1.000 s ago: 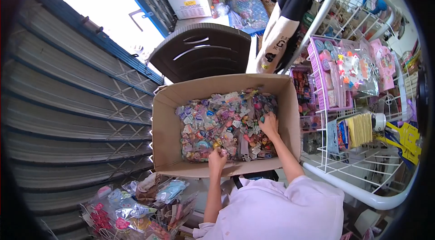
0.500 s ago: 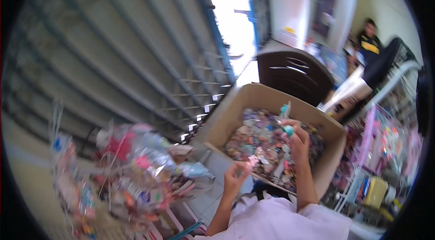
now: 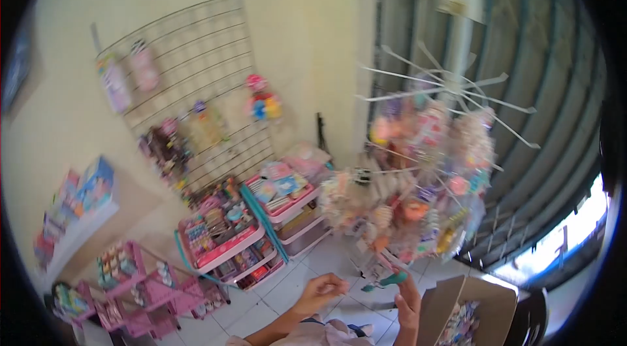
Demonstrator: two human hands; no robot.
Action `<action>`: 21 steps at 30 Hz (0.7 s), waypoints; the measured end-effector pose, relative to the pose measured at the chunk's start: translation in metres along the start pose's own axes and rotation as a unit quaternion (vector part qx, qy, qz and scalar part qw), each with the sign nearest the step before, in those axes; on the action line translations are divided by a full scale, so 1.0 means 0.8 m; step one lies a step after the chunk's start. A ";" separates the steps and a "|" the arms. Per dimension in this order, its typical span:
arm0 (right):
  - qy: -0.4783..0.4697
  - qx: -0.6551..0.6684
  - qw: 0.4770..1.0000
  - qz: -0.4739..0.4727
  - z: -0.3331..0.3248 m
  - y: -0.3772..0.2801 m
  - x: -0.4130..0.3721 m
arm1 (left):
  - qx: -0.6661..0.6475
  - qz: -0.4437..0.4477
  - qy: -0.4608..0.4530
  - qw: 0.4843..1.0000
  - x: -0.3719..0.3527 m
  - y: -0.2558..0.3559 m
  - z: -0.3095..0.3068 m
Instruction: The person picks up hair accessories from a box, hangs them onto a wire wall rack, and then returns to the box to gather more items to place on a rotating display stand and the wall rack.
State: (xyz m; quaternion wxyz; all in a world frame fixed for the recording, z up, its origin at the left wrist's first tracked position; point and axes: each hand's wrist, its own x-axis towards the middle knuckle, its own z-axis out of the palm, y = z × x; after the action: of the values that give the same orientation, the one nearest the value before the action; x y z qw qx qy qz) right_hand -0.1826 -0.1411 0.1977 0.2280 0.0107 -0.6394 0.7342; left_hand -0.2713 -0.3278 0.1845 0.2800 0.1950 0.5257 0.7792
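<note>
My right hand (image 3: 408, 300) is closed on a small teal-green item (image 3: 394, 279) that sticks out to the left of its fingers; blur hides its exact kind. My left hand (image 3: 318, 292) is held a short way to the left, fingertips pinched together. Whatever sits in that pinch, if anything, is too small to make out. Just right of my right hand stands a cardboard box (image 3: 491, 294) filled with many small colourful packaged trinkets (image 3: 461, 323).
A spinner rack (image 3: 452, 84) hung with packaged accessories stands ahead to the right, beside a roller shutter (image 3: 555, 84). Pink drawer carts (image 3: 222, 251) and a wire wall grid (image 3: 189, 39) are on the left. A pink tiered stand (image 3: 140, 290) sits lower left.
My view has swung left, so the box has slid to the lower right and the wall grid and drawer carts have appeared. Both hands are now out over the floor, left of the box.
</note>
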 end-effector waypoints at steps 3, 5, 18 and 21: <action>-0.075 0.002 0.997 0.013 0.060 0.019 0.045 | 0.072 0.090 0.127 0.985 -0.034 0.011 -0.071; -0.123 -0.090 0.988 -0.031 0.097 0.027 0.082 | 0.118 0.176 0.233 0.949 -0.054 0.018 -0.115; -0.082 -0.054 0.984 -0.146 0.273 0.115 0.275 | 0.164 0.257 0.482 0.821 -0.074 0.083 -0.236; -0.088 -0.072 0.976 -0.186 0.314 0.124 0.320 | 0.082 0.276 0.452 0.844 -0.056 0.103 -0.249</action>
State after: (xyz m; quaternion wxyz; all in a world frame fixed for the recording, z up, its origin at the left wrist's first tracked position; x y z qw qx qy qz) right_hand -0.5162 -0.3038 0.2292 0.3033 0.1777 -0.6953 0.6269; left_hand -0.3754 -0.5220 0.1865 -0.2323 -0.0199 0.5808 0.7799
